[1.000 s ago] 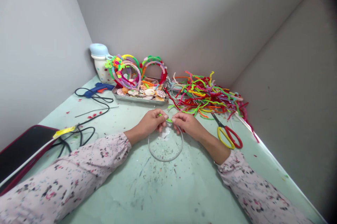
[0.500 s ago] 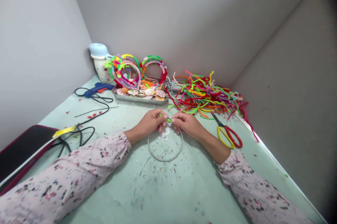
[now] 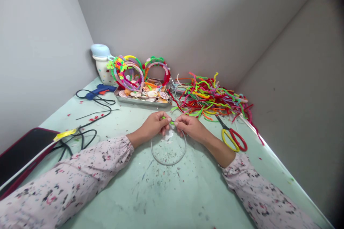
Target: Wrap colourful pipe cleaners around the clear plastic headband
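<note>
A thin grey hoop (image 3: pixel 168 165) stretches toward me from beneath both hands, its top part hidden by fingers. At its far side a short bright green fuzzy pipe cleaner (image 3: pixel 172 123) shows between the fingertips. My left hand (image 3: pixel 158 124) is closed, thumb and forefinger pinching the green pipe cleaner where it meets the hoop. Close beside it, my right hand (image 3: pixel 190 126) is also closed, its fingertips pinching at the hoop's top by the green end. A small white scrap (image 3: pixel 168 136) lies below the fingers.
Behind the hands stands a metal tray (image 3: pixel 145 103) of seashells with colourful wrapped headbands (image 3: pixel 131 75). A pile of pipe cleaners (image 3: pixel 209 94), scissors (image 3: pixel 233 139), a blue glue gun (image 3: pixel 99 91) with its cord, a lidded cup (image 3: pixel 102 64) and a black tablet-like slab (image 3: pixel 24 153) surround the workspace.
Both hands stay in place at the hoop's top. The fingertips and the green pipe cleaner between them have shifted only very slightly.
</note>
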Available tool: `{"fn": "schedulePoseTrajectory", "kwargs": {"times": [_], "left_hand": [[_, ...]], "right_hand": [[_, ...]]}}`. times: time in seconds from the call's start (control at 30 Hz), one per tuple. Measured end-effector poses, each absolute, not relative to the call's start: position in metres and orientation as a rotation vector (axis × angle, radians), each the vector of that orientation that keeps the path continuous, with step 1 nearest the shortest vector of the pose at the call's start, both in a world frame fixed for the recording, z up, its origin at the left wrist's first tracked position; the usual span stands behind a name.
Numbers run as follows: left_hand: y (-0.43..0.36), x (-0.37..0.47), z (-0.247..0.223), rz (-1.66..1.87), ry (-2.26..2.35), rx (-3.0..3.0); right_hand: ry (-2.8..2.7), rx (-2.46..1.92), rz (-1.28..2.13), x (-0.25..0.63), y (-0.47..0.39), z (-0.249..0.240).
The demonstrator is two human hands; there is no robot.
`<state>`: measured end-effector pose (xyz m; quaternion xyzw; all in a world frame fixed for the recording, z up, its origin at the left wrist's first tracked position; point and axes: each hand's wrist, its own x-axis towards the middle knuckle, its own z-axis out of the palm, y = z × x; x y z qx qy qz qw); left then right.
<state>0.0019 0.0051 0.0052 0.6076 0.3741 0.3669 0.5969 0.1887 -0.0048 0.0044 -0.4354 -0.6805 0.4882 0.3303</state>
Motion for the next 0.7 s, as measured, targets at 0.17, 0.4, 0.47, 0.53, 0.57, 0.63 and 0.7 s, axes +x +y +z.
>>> {"fn": "schedulePoseTrajectory", "kwargs": {"times": [0.17,0.4,0.47,0.53,0.57,0.63,0.7], "left_hand": [[0.0044,0.002,0.004,0.852,0.872,1.433],[0.0047,0.0026,0.0043,0.845,0.883,1.432],[0.0047,0.0027,0.0046,0.844,0.891,1.438],[0.0045,0.0027,0.0049,0.844,0.9,1.44],[0.0042,0.0026,0.005,0.845,0.9,1.439],[0.0034,0.0025,0.005,0.846,0.899,1.439],[0.0025,0.0025,0.0049,0.849,0.897,1.438]], "right_hand": [[-1.807,-1.139,1.251,0.188,-0.0052,0.0058],[-1.836,-1.156,1.164,0.1853,-0.0061,0.0023],[-1.868,-1.169,1.114,0.1853,-0.0062,0.0009],[-1.908,-1.186,1.052,0.1857,-0.0065,0.0001],[-1.927,-1.195,1.019,0.1858,-0.0067,-0.0002],[-1.959,-1.213,0.953,0.1861,-0.0071,-0.0005],[-1.976,-1.22,0.915,0.1863,-0.0076,-0.0007]]}}
